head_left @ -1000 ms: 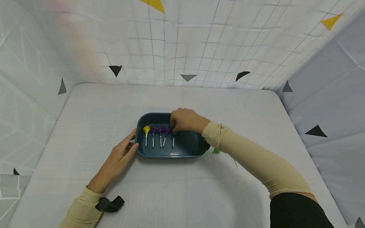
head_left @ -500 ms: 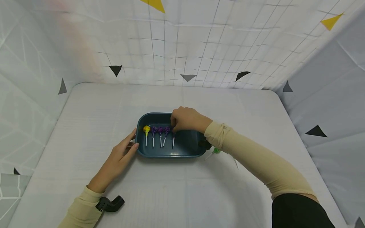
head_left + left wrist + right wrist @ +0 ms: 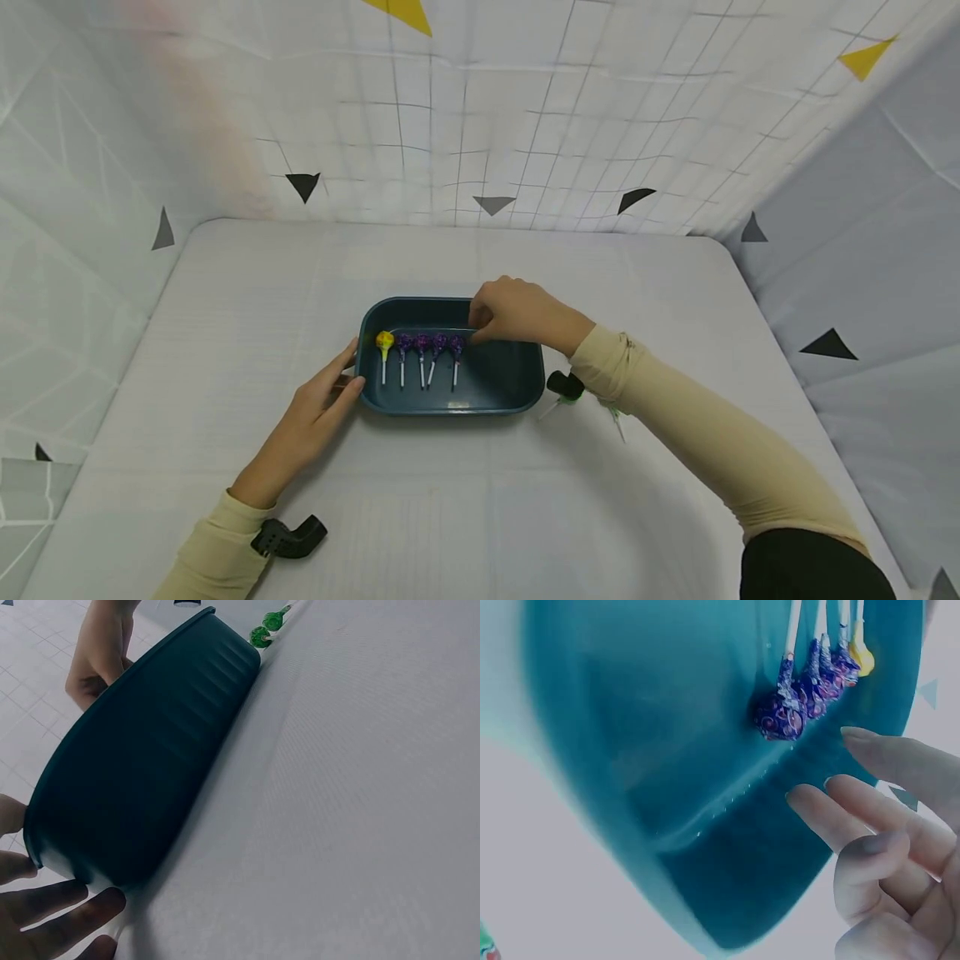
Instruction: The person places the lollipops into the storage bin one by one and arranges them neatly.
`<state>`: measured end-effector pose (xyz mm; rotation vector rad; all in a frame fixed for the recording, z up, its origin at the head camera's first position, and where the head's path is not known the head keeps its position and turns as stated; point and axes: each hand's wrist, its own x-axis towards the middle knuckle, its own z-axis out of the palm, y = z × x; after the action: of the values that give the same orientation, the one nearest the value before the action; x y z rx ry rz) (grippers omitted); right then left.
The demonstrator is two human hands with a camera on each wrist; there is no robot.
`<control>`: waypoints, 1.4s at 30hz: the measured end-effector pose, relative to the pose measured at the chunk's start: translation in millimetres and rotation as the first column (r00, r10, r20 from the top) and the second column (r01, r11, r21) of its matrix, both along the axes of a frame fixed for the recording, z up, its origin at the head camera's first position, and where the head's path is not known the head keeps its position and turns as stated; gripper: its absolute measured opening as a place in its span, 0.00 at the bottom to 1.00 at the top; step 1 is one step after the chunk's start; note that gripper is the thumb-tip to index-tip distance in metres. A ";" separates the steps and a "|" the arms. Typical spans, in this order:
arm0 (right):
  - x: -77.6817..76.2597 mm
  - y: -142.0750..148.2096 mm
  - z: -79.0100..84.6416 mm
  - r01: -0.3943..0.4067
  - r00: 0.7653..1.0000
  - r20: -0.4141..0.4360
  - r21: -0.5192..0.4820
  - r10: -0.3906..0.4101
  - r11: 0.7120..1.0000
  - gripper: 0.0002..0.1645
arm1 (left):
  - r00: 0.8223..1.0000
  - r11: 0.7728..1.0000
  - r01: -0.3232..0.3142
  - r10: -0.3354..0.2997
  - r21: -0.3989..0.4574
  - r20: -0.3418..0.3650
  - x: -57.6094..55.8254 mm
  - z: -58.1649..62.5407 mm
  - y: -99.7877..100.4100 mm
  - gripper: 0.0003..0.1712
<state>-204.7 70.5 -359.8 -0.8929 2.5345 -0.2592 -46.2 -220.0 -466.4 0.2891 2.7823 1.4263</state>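
Note:
A dark teal tray [image 3: 491, 400] sits on the table. Inside it lie a yellow lollipop [image 3: 385, 342] and a row of several purple lollipops [image 3: 457, 346], their white sticks toward the person. My left hand [image 3: 300, 425] touches the tray's left end with extended fingers and thumb; in the left wrist view its fingertips [image 3: 105, 904] rest against the outer wall. Over the back right part of the tray is my right hand [image 3: 525, 310]. The right wrist view shows its fingers [image 3: 817, 810] apart from the nearest purple lollipop [image 3: 780, 720], with nothing between them.
Green lollipops [image 3: 261, 636] lie on the white table just right of the tray, partly hidden in the head view by the right wrist's black camera [image 3: 565, 385]. White fabric walls [image 3: 525, 125] surround the table's back and sides.
My right hand has let go of the rightmost purple lollipop and moved right and slightly back, uncovering its head. My left hand stays at the tray's left end.

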 end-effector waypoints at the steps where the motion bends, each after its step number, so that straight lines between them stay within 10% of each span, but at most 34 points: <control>1: 0.9 3.2 1.3 0.007 1.000 -0.005 -0.003 -0.007 1.000 0.18 | 1.000 1.000 0.001 -0.001 0.001 -0.001 0.0 0.0 0.2 0.36; 21: 25.3 73.7 29.5 0.168 0.982 -0.069 -0.084 -0.174 0.982 0.16 | 1.000 1.000 0.012 -0.012 0.015 0.005 1.3 -0.2 2.5 0.35; 42: 60.8 139.7 -18.2 0.333 0.942 -0.014 -0.073 -0.334 0.940 0.15 | 1.000 1.000 0.005 -0.005 0.006 0.018 3.2 1.4 1.5 0.36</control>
<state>-143.9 210.2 -378.1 -0.4854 2.7072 -0.4440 -42.9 -218.5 -465.0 0.2812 2.7617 1.4289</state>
